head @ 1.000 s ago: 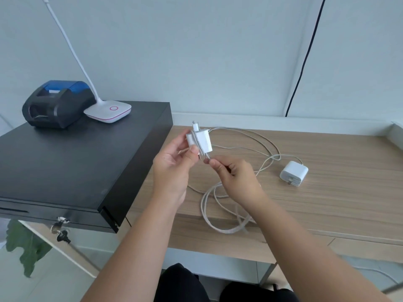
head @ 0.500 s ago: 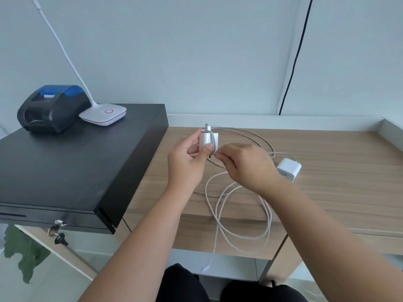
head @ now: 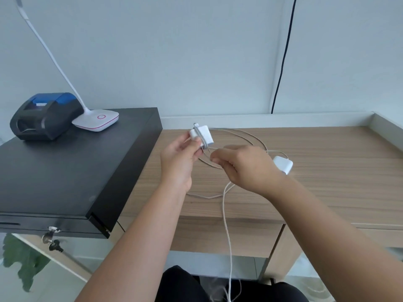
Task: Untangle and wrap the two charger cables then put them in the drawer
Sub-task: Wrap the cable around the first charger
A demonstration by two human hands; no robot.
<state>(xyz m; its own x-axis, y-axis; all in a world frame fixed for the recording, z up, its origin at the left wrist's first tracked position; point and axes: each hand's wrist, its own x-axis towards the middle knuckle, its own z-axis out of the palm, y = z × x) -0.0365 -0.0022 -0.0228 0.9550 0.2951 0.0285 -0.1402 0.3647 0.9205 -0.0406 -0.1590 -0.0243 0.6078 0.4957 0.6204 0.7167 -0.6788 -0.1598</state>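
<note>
In the head view, your left hand (head: 177,162) sits just left of the frame's centre, lifted above the light wood-grain desk (head: 327,182), and pinches a small white rectangular charger plug (head: 201,136) between thumb and fingers; a turn of thin white cable (head: 227,225) crosses the plug's face, and its metal prongs point down toward your other hand. Your right hand (head: 244,168), at centre, has its fingers curled and pinches that same cable just below the prongs, close beside your left fingertips. From under your right hand the cable drops past the desk's front edge toward the bottom of the frame, where it blurs near your dark-clothed lap. More pale cable loops lie on the desk behind and below your hands; you cannot tell which loop belongs to which charger. A second white square charger brick (head: 282,164) lies on the desk just right of your right wrist, partly hidden by it. On the left of the frame stands a black metal cash drawer box (head: 65,171), its front shut, with keys (head: 51,238) hanging from the lock at lower left. On top of it, at upper left, sit a black and blue receipt printer (head: 43,116) and the white pink-ringed base of a gooseneck lamp (head: 96,119). A black wire (head: 283,55) runs down the pale wall at upper right.
</note>
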